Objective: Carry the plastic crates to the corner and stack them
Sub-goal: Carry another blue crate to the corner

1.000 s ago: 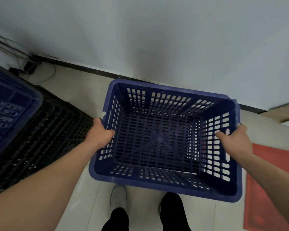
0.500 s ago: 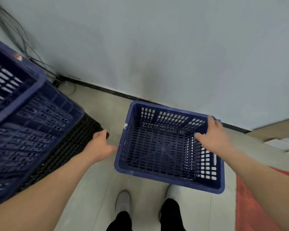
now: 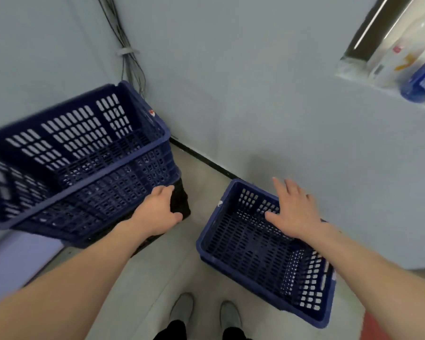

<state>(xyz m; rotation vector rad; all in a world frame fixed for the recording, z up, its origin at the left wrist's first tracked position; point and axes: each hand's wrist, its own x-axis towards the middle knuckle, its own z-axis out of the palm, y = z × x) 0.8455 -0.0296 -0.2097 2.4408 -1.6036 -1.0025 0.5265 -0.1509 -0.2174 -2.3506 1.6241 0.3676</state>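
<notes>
Stacking looks partly done. In the corner a stack of dark blue perforated plastic crates [image 3: 103, 190] sits on a black plastic crate [image 3: 180, 202], the top one tilted a little; how many are nested there I cannot tell. One more dark blue slotted plastic crate [image 3: 309, 285] stands alone on the pale tiled floor [image 3: 157, 278], close to the wall and apart from the stack. The left hand [image 3: 157, 212] hangs by the stack's lower corner with its fingers loosely bent, and it grips nothing. The right hand [image 3: 296, 212] is spread flat with straight fingers over the far end of the lone crate; whether it touches the rim is unclear. By my reading, that crate has yet to be lifted across and set onto the stack. Grey cables [image 3: 128, 57] run down the corner behind the stack.
</notes>
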